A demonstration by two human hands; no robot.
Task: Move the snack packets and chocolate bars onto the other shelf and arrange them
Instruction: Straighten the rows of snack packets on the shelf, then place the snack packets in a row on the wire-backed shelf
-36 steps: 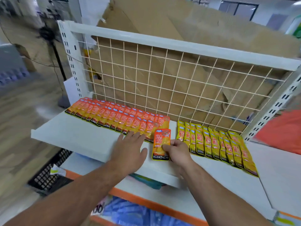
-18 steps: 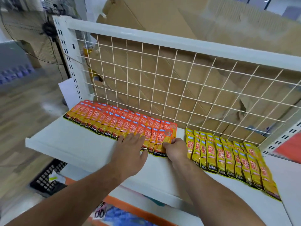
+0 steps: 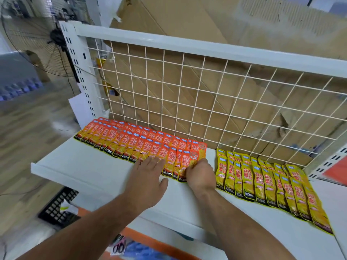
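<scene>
**A:** What are the hands doing?

**B:** The left hand (image 3: 148, 177) lies flat with its fingers straight, the tips pressing on the lower edges of some orange packets. The right hand (image 3: 199, 175) is curled and pinches the bottom corner of the last orange foil snack packet (image 3: 190, 162).

**A:** How does that packet lie?

**B:** It is directly ahead of the right hand, which is the nearer one. Its long axis runs from the shelf front toward the white wire grid (image 3: 206, 100), and it overlaps its left neighbour.

**A:** And further out?

**B:** The row of overlapping orange packets (image 3: 129, 143) runs away to the left on the white metal shelf (image 3: 84, 166). To the right, across a bare gap, lies a row of yellow foil packets (image 3: 262, 182). The next move is probably to square this end packet with its row.
</scene>
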